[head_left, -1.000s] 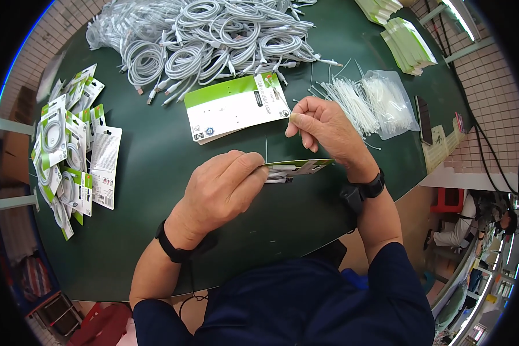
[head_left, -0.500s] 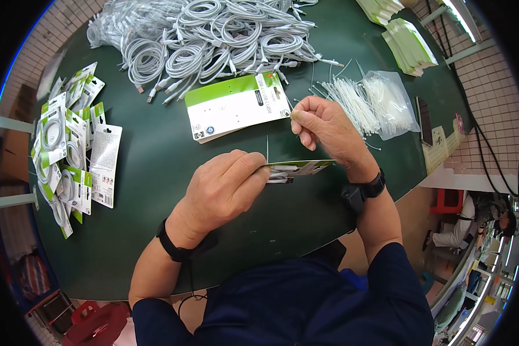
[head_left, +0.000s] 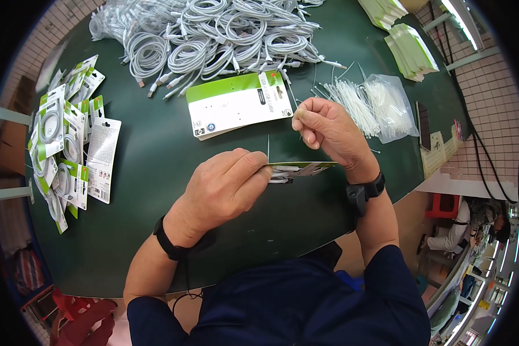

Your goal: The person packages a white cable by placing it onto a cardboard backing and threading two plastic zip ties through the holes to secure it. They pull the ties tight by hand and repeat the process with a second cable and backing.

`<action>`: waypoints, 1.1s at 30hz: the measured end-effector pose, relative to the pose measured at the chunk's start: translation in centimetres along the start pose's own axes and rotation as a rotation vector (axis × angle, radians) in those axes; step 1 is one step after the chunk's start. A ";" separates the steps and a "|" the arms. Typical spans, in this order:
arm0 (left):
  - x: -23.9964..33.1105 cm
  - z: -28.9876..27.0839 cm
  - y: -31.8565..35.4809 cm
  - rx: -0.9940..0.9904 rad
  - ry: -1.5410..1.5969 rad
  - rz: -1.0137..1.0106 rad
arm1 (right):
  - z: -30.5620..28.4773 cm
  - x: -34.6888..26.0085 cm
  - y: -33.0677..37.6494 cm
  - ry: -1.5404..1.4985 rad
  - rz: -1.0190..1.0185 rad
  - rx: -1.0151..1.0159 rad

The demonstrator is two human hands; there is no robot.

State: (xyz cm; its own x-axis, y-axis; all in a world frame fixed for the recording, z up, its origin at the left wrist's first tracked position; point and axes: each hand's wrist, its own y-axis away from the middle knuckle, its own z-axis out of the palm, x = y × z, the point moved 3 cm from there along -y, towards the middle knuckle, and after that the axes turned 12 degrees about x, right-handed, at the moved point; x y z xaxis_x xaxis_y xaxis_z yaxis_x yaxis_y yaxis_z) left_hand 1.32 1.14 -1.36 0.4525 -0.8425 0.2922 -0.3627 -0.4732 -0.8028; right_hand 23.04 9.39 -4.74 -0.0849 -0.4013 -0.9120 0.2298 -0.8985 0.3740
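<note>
My left hand (head_left: 228,181) is closed on a green-and-white packaging card (head_left: 314,166), seen nearly edge-on, with a coiled white cable (head_left: 281,175) against its near side. A thin zip tie (head_left: 268,147) stands up from the card beside my left fingertips. To the right and above, my right hand (head_left: 327,128) pinches another thin white zip tie (head_left: 293,95) between thumb and forefinger; its tail points up and away from me. Just left of that hand lies a small stack of flat cards (head_left: 236,106).
A large heap of coiled cables (head_left: 213,40) fills the far side. Loose zip ties (head_left: 349,104) and a bag of them (head_left: 391,109) lie right, near a phone (head_left: 423,126). Carded cables (head_left: 63,144) pile up left; card stacks (head_left: 410,52) stand far right.
The view has shifted slightly. Both hands keep nearly the same pose, my left on the card with the cable and my right pinching the zip tie.
</note>
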 end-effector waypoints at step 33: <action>-0.5 2.3 -1.2 -0.003 -0.044 0.006 | 1.6 -0.2 -1.0 0.255 -0.050 -0.203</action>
State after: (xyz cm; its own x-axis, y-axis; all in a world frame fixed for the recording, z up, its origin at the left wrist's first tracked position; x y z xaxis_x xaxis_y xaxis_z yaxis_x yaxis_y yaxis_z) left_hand 3.38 2.74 -1.75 0.4855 -0.8333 0.2645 -0.3679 -0.4692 -0.8028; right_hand 21.27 10.05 -4.68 0.1382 -0.2768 -0.9509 0.4223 -0.8520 0.3094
